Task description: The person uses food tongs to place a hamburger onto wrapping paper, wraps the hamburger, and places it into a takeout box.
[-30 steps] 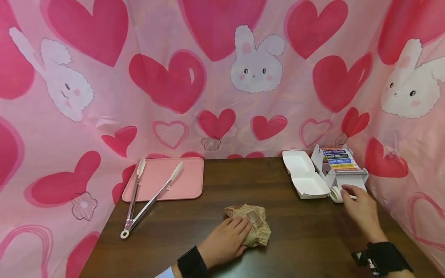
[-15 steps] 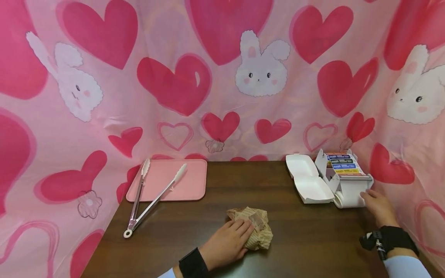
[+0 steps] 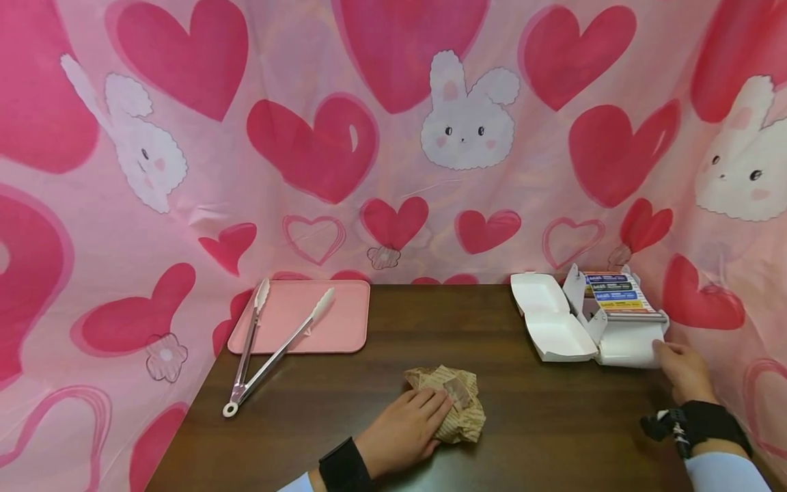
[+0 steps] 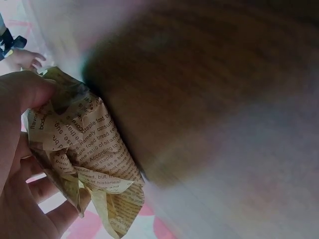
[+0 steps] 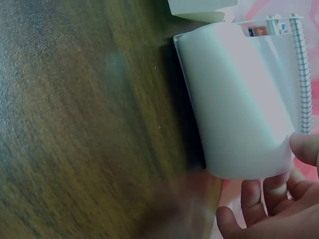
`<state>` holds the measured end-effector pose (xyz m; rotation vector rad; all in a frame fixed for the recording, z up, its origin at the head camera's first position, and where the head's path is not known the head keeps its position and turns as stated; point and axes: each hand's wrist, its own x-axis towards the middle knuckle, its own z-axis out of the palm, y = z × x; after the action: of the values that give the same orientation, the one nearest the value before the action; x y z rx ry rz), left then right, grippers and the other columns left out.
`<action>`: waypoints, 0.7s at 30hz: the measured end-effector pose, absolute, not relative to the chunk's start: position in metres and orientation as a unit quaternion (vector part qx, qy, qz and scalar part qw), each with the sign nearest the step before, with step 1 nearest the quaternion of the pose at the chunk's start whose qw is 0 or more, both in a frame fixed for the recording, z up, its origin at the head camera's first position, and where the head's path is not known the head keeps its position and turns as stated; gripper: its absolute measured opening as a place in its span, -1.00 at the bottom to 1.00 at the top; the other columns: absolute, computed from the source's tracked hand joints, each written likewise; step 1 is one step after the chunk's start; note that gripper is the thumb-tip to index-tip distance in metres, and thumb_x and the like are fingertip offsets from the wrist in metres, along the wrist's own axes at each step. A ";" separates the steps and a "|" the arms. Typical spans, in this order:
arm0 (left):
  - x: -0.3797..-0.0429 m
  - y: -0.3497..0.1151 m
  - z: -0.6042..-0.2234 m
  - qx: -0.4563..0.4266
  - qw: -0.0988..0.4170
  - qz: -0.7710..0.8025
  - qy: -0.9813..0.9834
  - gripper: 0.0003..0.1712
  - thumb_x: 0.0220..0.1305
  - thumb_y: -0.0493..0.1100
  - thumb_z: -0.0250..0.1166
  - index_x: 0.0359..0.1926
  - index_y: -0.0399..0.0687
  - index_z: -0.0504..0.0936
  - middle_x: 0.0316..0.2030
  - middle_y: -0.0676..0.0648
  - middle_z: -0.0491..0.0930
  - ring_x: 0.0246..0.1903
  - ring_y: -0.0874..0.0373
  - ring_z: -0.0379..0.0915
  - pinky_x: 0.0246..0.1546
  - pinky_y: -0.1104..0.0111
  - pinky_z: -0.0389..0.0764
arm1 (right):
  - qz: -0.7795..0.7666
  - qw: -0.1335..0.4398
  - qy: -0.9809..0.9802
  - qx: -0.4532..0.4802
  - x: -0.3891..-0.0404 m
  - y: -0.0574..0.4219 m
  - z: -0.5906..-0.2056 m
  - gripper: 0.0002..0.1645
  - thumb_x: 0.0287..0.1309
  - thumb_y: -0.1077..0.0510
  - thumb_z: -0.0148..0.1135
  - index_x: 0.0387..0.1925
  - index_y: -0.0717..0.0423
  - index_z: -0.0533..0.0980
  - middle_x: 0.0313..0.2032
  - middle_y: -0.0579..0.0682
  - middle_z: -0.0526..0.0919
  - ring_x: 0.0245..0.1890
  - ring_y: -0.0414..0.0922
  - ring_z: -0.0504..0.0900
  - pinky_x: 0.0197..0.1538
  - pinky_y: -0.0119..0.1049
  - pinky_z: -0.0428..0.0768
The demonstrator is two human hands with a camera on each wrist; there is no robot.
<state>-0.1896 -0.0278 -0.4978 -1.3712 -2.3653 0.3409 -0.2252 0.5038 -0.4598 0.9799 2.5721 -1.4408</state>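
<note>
My left hand (image 3: 402, 432) grips a crumpled bundle wrapped in brown newsprint-patterned paper (image 3: 462, 413) on the table. In the left wrist view its thumb lies over the wrapping paper (image 4: 94, 144), with fingers around the side; what is inside is hidden. A clear or pale patch (image 3: 456, 393) sits on top of the bundle. At the right, my right hand (image 3: 685, 369) pinches the side edge of a broad, curved white paper strip (image 5: 234, 104). The strip hangs from the front of a label dispenser (image 3: 621, 294) loaded with rows of coloured labels.
An open white clamshell box (image 3: 559, 336) stands against the dispenser's left side. At the back left, metal tongs with white tips (image 3: 270, 362) lie spread across a pink tray (image 3: 344, 318). Pink heart-and-rabbit sheeting (image 3: 344, 150) surrounds the dark wooden table (image 3: 320, 437).
My right hand has shifted from the strip's front to its right-hand edge, and the curled strip now shows a broader face. The left hand stays on the bundle. The head view has shifted slightly.
</note>
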 end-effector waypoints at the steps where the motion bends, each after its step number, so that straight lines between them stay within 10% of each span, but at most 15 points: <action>1: -0.190 -0.028 -0.498 -0.488 0.191 0.122 -0.843 -0.21 0.36 0.30 0.21 0.46 0.02 0.37 0.35 0.05 0.44 0.28 0.18 0.37 0.29 0.32 0.39 | -0.467 0.022 0.824 0.320 -0.225 0.504 -0.460 0.06 0.46 -0.34 -0.27 0.48 0.51 -0.10 0.40 0.57 0.01 0.22 0.46 0.15 0.33 0.36 0.24; 21: -0.189 -0.028 -0.499 -0.489 0.201 0.119 -0.840 -0.20 0.36 0.28 0.21 0.47 -0.01 0.37 0.35 0.03 0.44 0.29 0.16 0.38 0.31 0.31 0.38 | -0.585 0.017 0.725 0.363 -0.238 0.516 -0.480 -0.13 0.56 -0.12 -0.31 0.52 0.32 -0.35 0.54 0.28 -0.40 0.54 0.30 -0.23 0.48 0.22 -0.09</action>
<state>-0.1885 -0.0275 -0.4993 -1.3654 -2.3480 0.3337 -0.2384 0.5164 -0.4798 1.1291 2.2548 -1.8172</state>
